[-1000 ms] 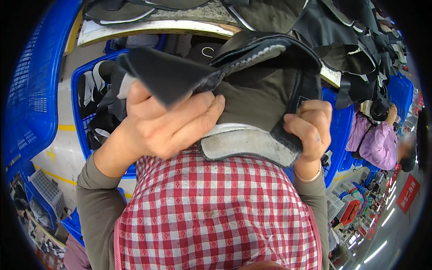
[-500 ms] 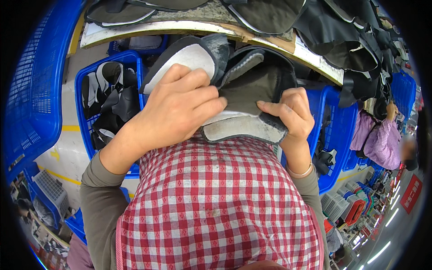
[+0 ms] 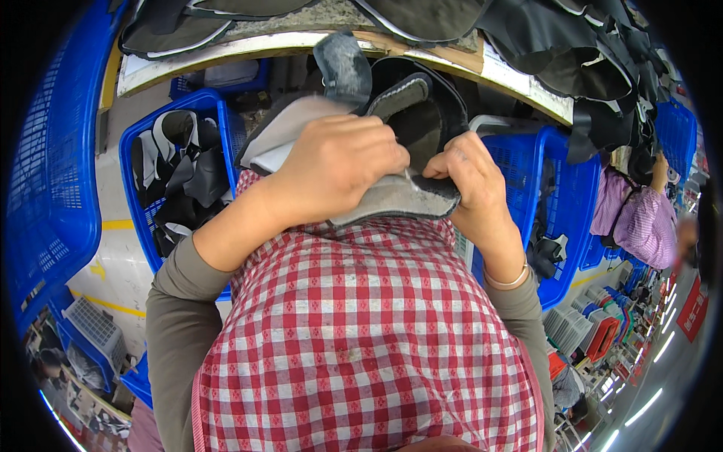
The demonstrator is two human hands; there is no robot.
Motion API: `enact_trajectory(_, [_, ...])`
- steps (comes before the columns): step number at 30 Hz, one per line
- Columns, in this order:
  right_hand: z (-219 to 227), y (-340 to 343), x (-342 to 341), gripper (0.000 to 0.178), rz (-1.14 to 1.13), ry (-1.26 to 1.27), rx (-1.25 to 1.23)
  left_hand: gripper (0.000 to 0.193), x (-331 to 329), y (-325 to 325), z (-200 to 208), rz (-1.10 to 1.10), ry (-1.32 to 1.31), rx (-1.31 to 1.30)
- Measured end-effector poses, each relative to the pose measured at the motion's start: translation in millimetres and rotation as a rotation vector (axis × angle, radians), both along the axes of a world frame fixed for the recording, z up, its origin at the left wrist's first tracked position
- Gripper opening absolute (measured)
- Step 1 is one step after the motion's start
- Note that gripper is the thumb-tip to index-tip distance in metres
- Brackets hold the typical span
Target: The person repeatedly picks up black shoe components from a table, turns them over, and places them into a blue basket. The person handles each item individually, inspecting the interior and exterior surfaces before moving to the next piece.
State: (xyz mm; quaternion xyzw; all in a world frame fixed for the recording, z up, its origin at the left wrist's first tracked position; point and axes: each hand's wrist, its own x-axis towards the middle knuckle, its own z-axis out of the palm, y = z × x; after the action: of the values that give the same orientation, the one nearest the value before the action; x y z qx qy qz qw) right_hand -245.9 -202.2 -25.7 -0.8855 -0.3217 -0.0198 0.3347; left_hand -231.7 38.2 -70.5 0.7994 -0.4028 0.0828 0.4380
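In front of my checked apron, both hands grip a black shoe upper (image 3: 419, 129) with grey-brown lining. My left hand (image 3: 343, 162) is closed on its middle, fingers curled under so the tips are hidden. My right hand (image 3: 473, 175) pinches the dark right edge between thumb and bent fingers. A pale grey lining strip (image 3: 407, 197) edged in black hangs below my hands, against the apron. To the left of my left hand, a white-lined flap (image 3: 290, 128) folds over, smeared by motion. A dark tongue-shaped piece (image 3: 344, 71) sticks up toward the bench.
A worn bench edge (image 3: 248, 64) runs across the top, with black cut pieces (image 3: 422, 16) on it. Blue baskets stand at left (image 3: 126, 184) and right (image 3: 553, 143), holding black and white pieces. A tall blue crate (image 3: 56, 181) is far left. Another person's purple checked sleeve (image 3: 646, 222) shows at right.
My hands have come closer together; the right has shifted left. The upper's opening has narrowed and its lower strip has bunched. The white-lined flap has folded downward beside my left hand.
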Motion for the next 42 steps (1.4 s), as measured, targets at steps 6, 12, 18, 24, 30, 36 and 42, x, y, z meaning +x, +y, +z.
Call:
enact_trajectory(6, [-8.1, -0.5, -3.6, 0.048, -0.075, 0.015, 0.017, 0.012, 0.5, -2.0, 7.7, -0.090, 0.113, -0.009])
enact_trajectory(12, [-18.7, -2.3, -12.9, 0.046, -0.096, -0.027, -0.011, 0.029, -0.2, 26.2, 14.6, -0.055, -0.034, 0.288])
enact_trajectory(18, [-15.7, -0.1, -15.8, 0.045, -0.112, -0.113, 0.015, 0.022, -3.6, 35.8, 9.6, 0.060, -0.164, 0.257])
enact_trajectory(24, [-16.4, -2.4, -24.2, 0.045, -0.117, -0.121, -0.022, 0.027, -11.1, 46.8, 11.1, -0.012, -0.127, 0.206])
enact_trajectory(30, [-18.3, 1.5, -13.5, 0.046, -0.148, -0.090, 0.081, 0.029, -14.1, 40.8, 19.8, -0.032, -0.067, 0.239])
enact_trajectory(36, [54.6, -2.9, 24.4, 0.027, -0.127, -0.158, -0.596, 0.031, 10.2, 10.1, 9.6, 0.023, -0.092, 0.184])
enact_trajectory(42, [14.0, 28.6, 18.7, 0.012, 0.112, -0.348, -0.492, 0.056, 2.5, 0.3, 20.1, 0.073, 0.094, 0.077])
